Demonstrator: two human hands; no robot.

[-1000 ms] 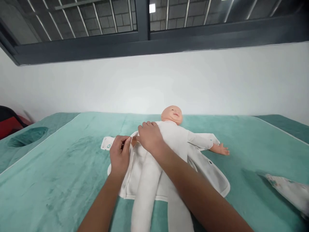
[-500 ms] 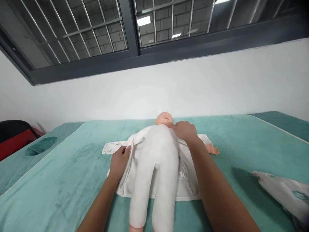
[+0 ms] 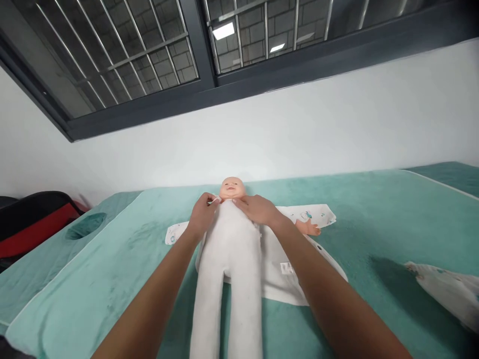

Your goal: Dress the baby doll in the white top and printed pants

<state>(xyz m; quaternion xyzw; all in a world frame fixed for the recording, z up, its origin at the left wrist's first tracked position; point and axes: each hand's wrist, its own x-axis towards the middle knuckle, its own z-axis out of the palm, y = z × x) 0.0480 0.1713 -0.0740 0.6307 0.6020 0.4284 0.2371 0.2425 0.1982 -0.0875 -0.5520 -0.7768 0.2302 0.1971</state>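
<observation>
A baby doll [image 3: 228, 244] with a white cloth body lies on its back, its head away from me. Beneath it a white baby shirt [image 3: 279, 284] is spread open, its printed sleeves reaching out to both sides. My left hand [image 3: 202, 215] pinches the shirt's edge beside the doll's neck. My right hand [image 3: 260, 209] rests on the upper chest, fingers stretched toward the neck and nothing visibly gripped. The doll's bare hand [image 3: 309, 228] sticks out at the right, by the right sleeve. Its other arm is hidden behind my left hand and the cloth.
A teal cover [image 3: 112, 279] spreads under everything, with a round hole [image 3: 86, 226] at the left. At the right edge lies a white printed cloth item [image 3: 445, 289]. A red and black object [image 3: 37, 224] stands at the far left. Behind runs a white wall [image 3: 262, 134] below a barred window.
My left hand has moved up from the shirt's left side to the doll's neck, bringing that edge over. My right hand has shifted slightly on the chest. The view has moved a little.
</observation>
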